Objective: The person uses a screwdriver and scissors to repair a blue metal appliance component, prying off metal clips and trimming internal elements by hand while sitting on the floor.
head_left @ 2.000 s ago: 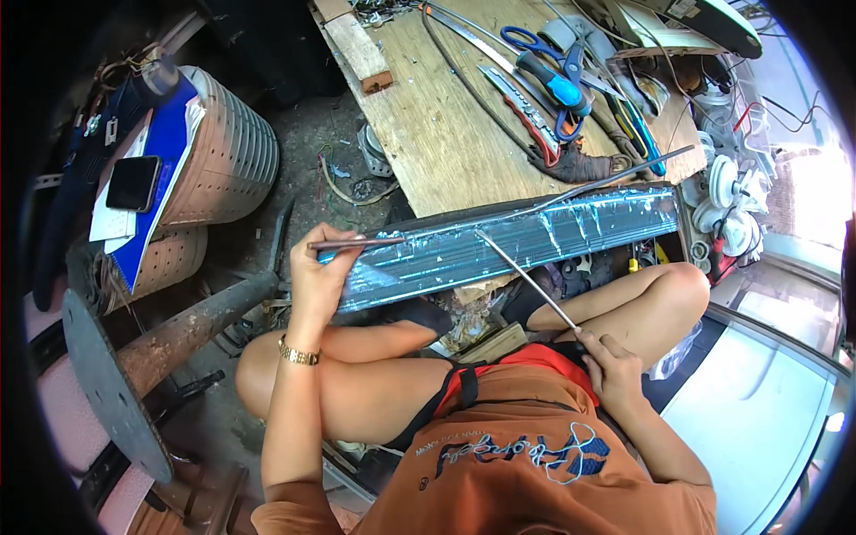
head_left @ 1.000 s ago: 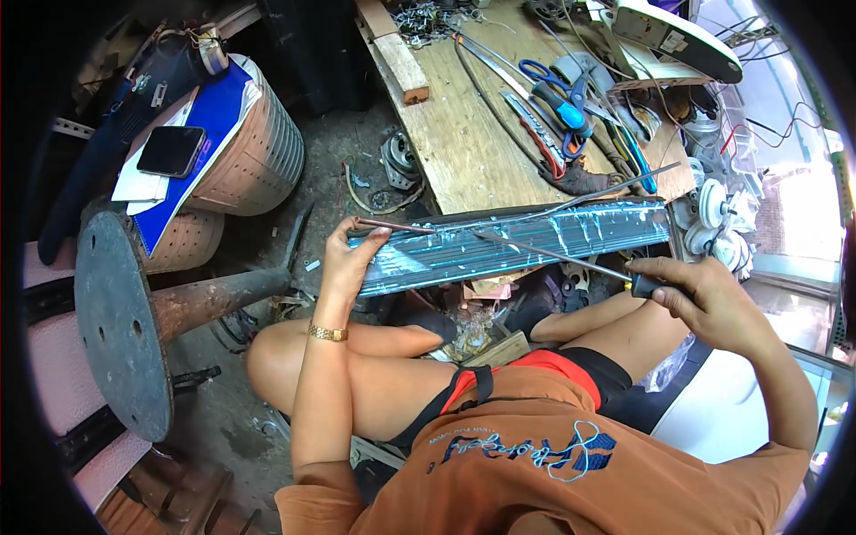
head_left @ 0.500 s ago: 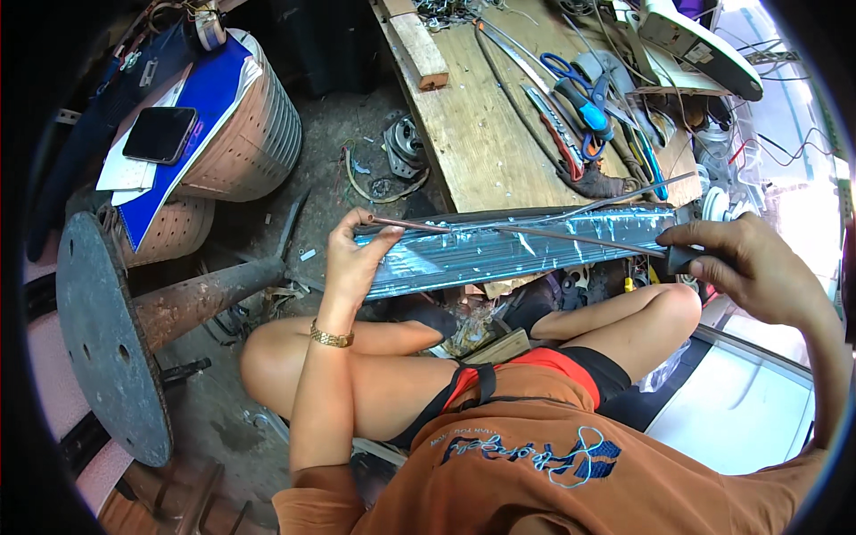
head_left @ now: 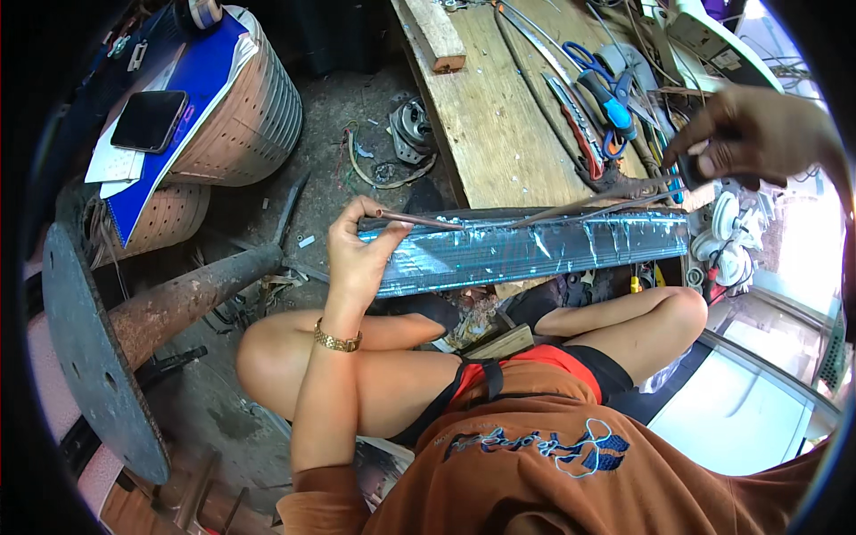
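Note:
My left hand [head_left: 357, 259] grips the near left end of a long, finned metal panel [head_left: 535, 254] coated with blue and silver, its fingers and thumb around a short copper tube [head_left: 423, 220] along the top edge. My right hand [head_left: 749, 138] is closed on the dark handle of a long screwdriver [head_left: 597, 196], raised at the right over the bench. The screwdriver's shaft slants down to the panel's top edge, near the tube's right end. A thinner dark tube [head_left: 615, 207] runs rightward along that edge.
The plywood bench [head_left: 486, 125] holds blue scissors [head_left: 588, 62], a red knife [head_left: 580, 125] and a wood block [head_left: 428, 31]. At left are perforated drums [head_left: 236, 134] with a phone [head_left: 150, 120] and a rusty flanged stand [head_left: 178, 312]. White spools [head_left: 731, 232] lie at right.
My right hand has risen from beside my right knee to above the bench, tilting the screwdriver's handle up while the tip stays at the panel's edge. My left hand still grips the tube.

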Action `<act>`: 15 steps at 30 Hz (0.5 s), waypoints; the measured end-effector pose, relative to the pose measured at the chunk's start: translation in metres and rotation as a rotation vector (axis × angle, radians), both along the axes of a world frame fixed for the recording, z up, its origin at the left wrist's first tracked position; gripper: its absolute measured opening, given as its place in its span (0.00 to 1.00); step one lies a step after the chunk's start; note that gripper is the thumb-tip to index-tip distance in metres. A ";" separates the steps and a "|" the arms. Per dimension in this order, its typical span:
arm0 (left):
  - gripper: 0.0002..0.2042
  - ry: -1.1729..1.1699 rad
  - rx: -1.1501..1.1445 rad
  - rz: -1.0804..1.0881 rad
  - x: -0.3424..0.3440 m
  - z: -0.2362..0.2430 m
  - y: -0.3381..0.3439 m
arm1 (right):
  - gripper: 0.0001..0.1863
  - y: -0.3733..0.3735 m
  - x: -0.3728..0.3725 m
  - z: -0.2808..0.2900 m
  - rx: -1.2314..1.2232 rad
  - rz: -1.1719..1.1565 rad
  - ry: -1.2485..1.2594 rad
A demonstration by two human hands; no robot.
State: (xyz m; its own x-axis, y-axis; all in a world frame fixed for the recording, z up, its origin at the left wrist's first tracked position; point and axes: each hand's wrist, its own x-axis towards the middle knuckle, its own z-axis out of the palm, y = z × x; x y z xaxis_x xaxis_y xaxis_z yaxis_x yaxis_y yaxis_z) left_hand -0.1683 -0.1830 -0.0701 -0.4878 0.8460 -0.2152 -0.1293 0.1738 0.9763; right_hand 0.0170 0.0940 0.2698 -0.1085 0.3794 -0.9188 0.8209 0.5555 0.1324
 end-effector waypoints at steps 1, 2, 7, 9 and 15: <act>0.09 0.058 0.000 -0.007 0.001 -0.001 0.001 | 0.21 -0.011 0.006 0.000 -0.010 0.023 0.005; 0.09 0.051 0.004 -0.007 0.001 -0.001 0.004 | 0.21 -0.021 0.012 0.001 -0.016 0.048 0.010; 0.05 -0.008 -0.035 -0.045 -0.003 0.011 0.001 | 0.22 -0.113 0.080 -0.007 0.183 -0.016 0.280; 0.04 -0.022 -0.059 -0.064 -0.004 0.018 0.000 | 0.26 -0.146 0.116 -0.030 0.267 -0.107 0.456; 0.06 -0.050 -0.084 -0.115 -0.003 0.010 0.006 | 0.29 -0.268 0.223 -0.162 0.504 -0.275 0.662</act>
State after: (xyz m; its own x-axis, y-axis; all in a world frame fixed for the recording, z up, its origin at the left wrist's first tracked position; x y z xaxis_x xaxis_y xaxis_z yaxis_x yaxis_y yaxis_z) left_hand -0.1710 -0.1769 -0.0599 -0.3759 0.8737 -0.3089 -0.1516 0.2708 0.9506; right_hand 0.2399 -0.1744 0.1080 -0.4054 0.8145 -0.4151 0.9121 0.3305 -0.2425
